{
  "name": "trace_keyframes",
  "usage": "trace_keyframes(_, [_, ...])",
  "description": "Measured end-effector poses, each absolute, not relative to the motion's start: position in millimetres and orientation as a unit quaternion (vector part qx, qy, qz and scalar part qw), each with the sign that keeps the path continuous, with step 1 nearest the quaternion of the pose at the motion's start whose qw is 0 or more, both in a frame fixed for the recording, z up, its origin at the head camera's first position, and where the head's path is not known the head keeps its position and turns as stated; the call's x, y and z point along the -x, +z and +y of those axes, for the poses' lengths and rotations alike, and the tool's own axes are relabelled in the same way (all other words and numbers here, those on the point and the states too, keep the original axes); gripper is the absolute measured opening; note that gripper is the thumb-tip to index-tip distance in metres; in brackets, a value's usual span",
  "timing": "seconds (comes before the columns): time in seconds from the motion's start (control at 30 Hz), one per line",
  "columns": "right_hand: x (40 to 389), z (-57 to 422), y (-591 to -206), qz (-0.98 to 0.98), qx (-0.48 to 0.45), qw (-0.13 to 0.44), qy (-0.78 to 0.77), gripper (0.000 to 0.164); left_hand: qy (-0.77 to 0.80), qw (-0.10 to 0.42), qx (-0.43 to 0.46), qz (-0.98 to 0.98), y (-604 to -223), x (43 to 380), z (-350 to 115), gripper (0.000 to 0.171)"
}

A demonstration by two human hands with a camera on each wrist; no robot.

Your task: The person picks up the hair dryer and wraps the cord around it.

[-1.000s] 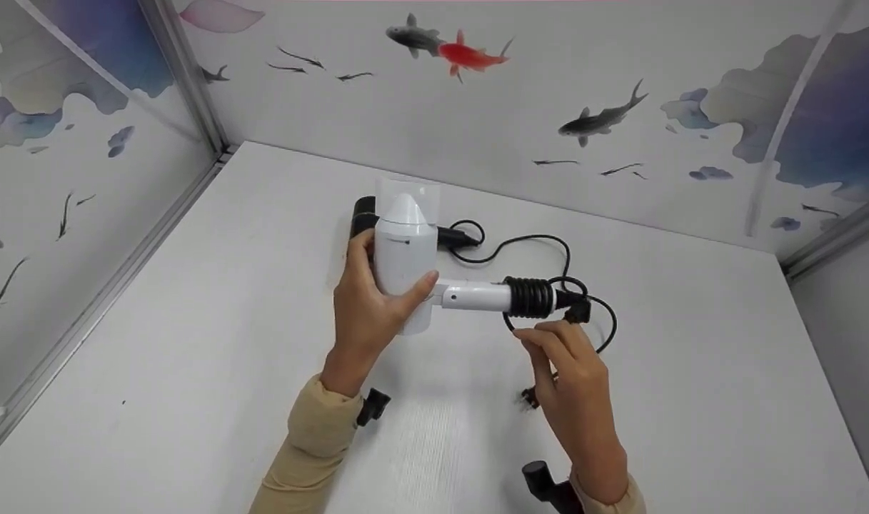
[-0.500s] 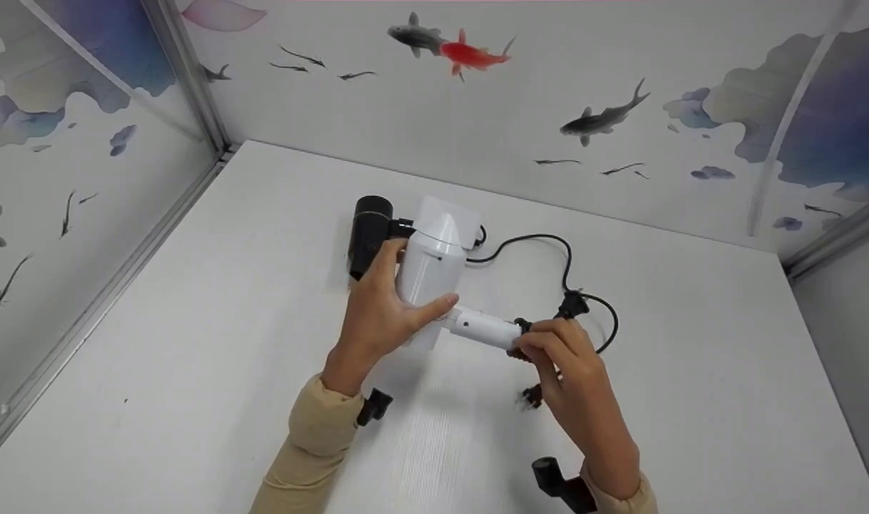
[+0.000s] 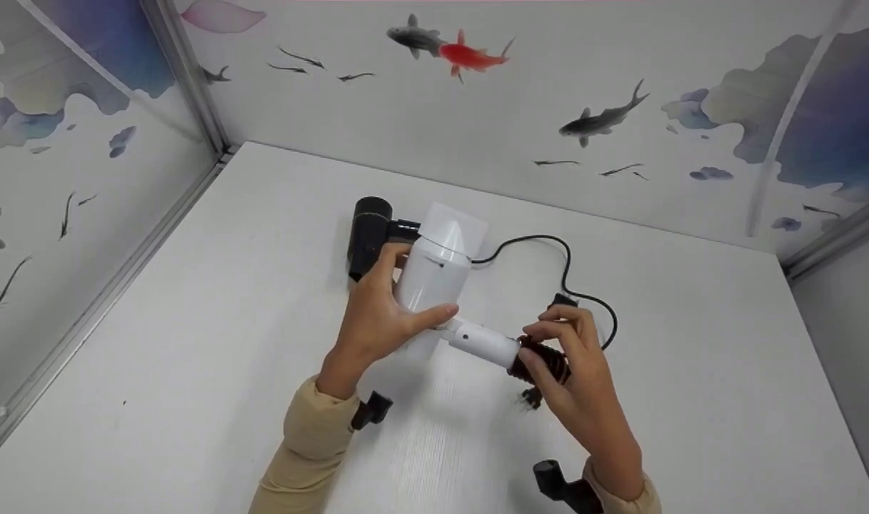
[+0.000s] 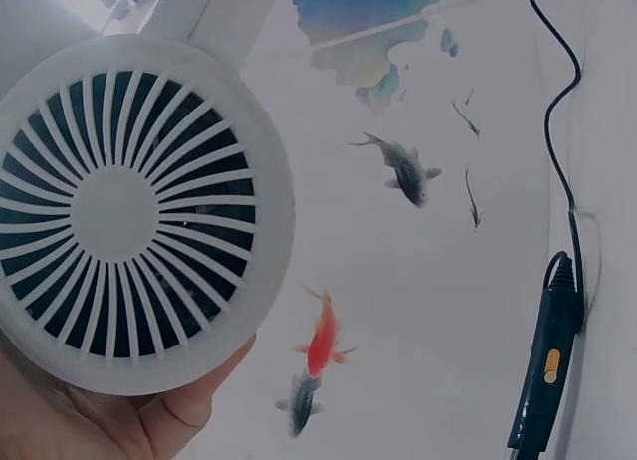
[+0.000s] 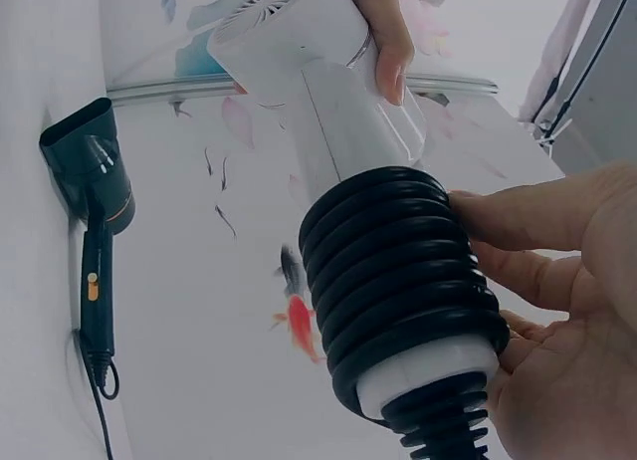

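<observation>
Tilted since the earlier frame, the white plastic hair dryer [image 3: 435,275] is hanging above the desk [image 3: 213,300], left hand [image 3: 377,314] gripping its barrel [image 3: 427,289], right hand [image 3: 580,378] pinching and partly hiding its coiled black cord [image 5: 398,266].

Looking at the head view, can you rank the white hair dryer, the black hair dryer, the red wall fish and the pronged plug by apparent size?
1. White hair dryer, though held off the table, perhaps nearer the camera
2. Black hair dryer, partly hidden
3. Red wall fish
4. Pronged plug
</observation>
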State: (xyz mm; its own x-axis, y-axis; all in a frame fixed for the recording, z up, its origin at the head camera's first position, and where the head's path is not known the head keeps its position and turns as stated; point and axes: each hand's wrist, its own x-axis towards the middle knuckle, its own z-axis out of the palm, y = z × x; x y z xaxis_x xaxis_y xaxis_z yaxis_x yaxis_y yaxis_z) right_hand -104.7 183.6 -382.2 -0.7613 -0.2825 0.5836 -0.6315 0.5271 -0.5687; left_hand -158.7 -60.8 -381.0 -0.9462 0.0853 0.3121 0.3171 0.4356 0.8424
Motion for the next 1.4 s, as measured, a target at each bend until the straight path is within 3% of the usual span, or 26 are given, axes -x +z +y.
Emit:
trace_keyframes(0.4, [106.9,184.9,-386.4,-0.872,-0.251,0.222,0.357,0.033,-0.514,0.133,0.103,-0.841,-379.4,157.1,-58.4,0.077])
trace_keyframes(0.93, [104.1,179.4,-389.7,-0.922,-0.210,0.036,0.322,0.042,-0.456,0.156,0.129,-0.866,-383.7,156.8,-50.1,0.077])
trace_keyframes(1.2, [110.3,168.9,-400.2,-0.917,-0.204,0.006,0.344,0.036,-0.432,0.153,0.144,-0.877,-385.9,156.3,-45.9,0.077])
trace_keyframes(1.4, [119.5,169.5,-411.7,-0.893,-0.241,0.025,0.378,0.037,-0.449,0.139,0.154,-0.869,-386.9,157.8,-46.7,0.075])
